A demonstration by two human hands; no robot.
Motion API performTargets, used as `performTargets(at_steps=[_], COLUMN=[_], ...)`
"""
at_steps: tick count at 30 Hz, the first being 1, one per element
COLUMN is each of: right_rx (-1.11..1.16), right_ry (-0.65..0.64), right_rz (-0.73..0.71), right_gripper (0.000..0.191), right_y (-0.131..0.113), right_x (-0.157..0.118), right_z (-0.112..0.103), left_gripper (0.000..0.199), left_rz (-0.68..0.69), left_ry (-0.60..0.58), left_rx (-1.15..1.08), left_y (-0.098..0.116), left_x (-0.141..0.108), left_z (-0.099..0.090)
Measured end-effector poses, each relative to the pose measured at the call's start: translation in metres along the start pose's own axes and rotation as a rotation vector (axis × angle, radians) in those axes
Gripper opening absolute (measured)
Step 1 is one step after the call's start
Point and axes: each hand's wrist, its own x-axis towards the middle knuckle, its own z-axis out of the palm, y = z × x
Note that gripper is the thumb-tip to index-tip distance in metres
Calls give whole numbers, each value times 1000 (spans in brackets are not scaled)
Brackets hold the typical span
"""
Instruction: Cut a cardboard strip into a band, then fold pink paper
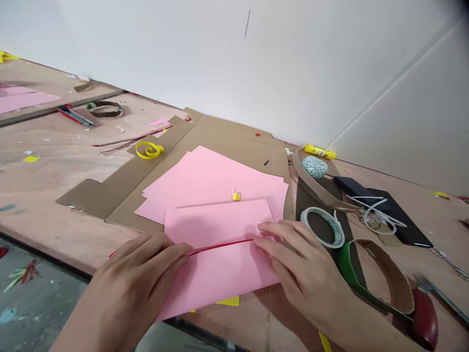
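Two bare hands are at work at lower centre of the frame, on one slim red strip point(222, 246) laid across a pink sheet point(216, 276). The left hand point(137, 276) pinches the strip's left end between thumb and finger. The right hand point(304, 264) has its fingertips bent closed on the right end; how firmly they press cannot be told, being partly hidden.

Risks, in my judgement:

1. Skewing. The strip runs at a slant, higher at right; an uneven pull from either side would set it crooked.
2. Creasing. Both hands bear on thin paper, and pressing hard or dragging would wrinkle the sheet.
3. Sliding. The sheet overlaps loose pink sheets point(205, 176) on brown cardboard point(227, 132), so the stack could shift. Its lower left corner reaches the table's near edge, where a forearm might catch it.
4. Snagging. A small yellow scrap point(236, 196) lies just beyond the sheet's upper edge and could slip underneath. The tape roll point(340, 232) and green band point(346, 266), right of centre, crowd the right arm; a sideways sweep could knock them.
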Motion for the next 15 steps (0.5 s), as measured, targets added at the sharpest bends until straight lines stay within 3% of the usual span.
performTargets(at_steps=[5, 9, 15], right_rx=[-21, -101, -158], right_ry=[-135, -145, -226], right_rz=[-110, -144, -155], right_gripper=[42, 39, 40], right_y=[-3, -7, -9], right_x=[3, 5, 7], right_z=[-13, -15, -6], left_gripper=[29, 24, 23], left_rz=[84, 74, 74], left_ry=[22, 6, -74], left_rx=[3, -54, 3], left_y=[-2, -2, -10], left_x=[7, 14, -5], left_z=[2, 0, -9])
